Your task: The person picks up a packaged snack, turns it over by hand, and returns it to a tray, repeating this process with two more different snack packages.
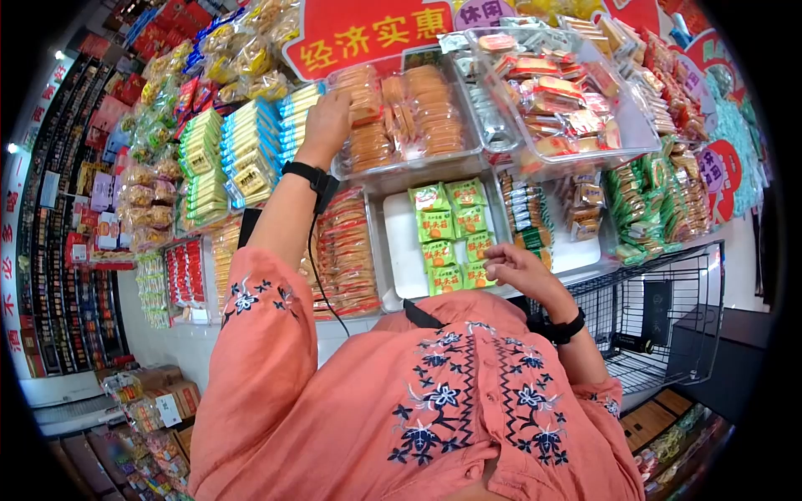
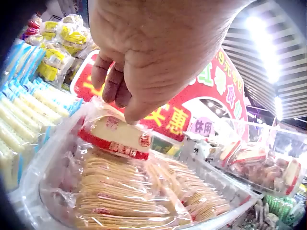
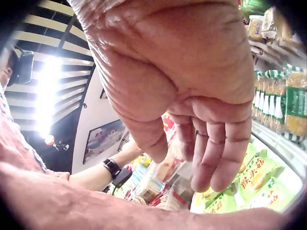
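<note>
My left hand reaches to the back tray of flat, round-edged biscuits in clear wrappers. Between thumb and fingers it pinches the top edge of a biscuit packet, clear-wrapped with a red band, tilted up over the stacked biscuits. The fingers partly show behind the thumb. Nearer my body, my right hand hangs with loosely bent fingers and holds nothing. It is just over the right edge of the green snack packets, which lie in rows in a white-bottomed tray; they also show below the fingers in the right wrist view.
Blue and green wrapped bars stand left of the biscuit tray. A raised clear bin of red-and-cream packets is at the right. A wire shopping cart stands by my right side. A red sign rises behind the trays.
</note>
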